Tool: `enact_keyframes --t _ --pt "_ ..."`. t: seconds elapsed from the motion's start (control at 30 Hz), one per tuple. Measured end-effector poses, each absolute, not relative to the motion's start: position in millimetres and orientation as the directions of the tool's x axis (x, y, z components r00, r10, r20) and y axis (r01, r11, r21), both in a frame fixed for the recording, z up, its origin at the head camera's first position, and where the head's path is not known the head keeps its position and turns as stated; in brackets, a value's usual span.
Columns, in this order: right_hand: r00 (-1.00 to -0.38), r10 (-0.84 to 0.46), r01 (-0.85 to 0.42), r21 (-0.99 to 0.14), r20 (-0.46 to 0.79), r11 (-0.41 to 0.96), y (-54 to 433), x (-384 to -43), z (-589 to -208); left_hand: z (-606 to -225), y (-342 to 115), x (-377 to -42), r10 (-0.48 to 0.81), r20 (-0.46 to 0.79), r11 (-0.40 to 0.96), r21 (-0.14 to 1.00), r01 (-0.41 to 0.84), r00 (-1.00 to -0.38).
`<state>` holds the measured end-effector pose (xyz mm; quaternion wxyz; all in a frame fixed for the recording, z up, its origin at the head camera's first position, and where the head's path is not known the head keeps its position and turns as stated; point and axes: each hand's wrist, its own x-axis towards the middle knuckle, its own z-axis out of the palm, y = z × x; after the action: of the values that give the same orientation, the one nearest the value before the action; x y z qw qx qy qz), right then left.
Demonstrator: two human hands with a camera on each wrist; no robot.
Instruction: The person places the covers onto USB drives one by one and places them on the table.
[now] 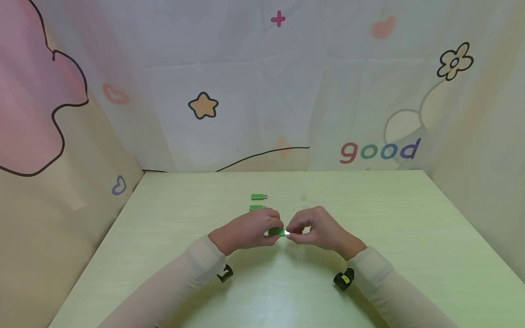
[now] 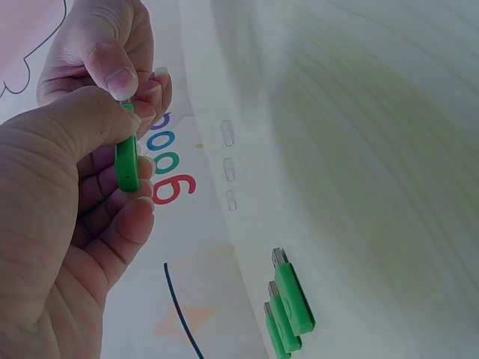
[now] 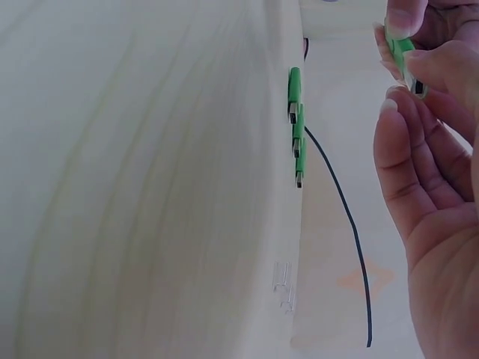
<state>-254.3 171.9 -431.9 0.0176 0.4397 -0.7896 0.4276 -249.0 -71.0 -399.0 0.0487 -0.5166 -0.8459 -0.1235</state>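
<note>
In the head view, my left hand point(image 1: 256, 230) pinches a green USB stick point(image 1: 275, 232) by its body, above the table. My right hand point(image 1: 317, 228) meets it from the other side, thumb and forefinger pinching around the metal plug end. The left wrist view shows the held USB stick point(image 2: 127, 161) under the left thumb, with the right thumb point(image 2: 120, 78) covering most of its plug. Between the right fingers, the metal plug point(image 3: 418, 88) shows in the right wrist view. Whether a clear cap is on it, I cannot tell.
Three more green USB sticks point(image 2: 293, 299) lie side by side on the pale table point(image 1: 164, 218), plugs pointing one way. Three small clear caps point(image 2: 229, 170) lie in a row to their right. Behind stands a printed cloth backdrop point(image 1: 246, 68).
</note>
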Motion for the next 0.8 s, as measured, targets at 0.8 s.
enact_keyframes --t 0.8 --pt "-0.691 -0.681 -0.654 -0.612 0.243 0.445 171 -262 -432 -414 -63 -261 0.817 0.128 0.517 0.267 0.813 -0.562"
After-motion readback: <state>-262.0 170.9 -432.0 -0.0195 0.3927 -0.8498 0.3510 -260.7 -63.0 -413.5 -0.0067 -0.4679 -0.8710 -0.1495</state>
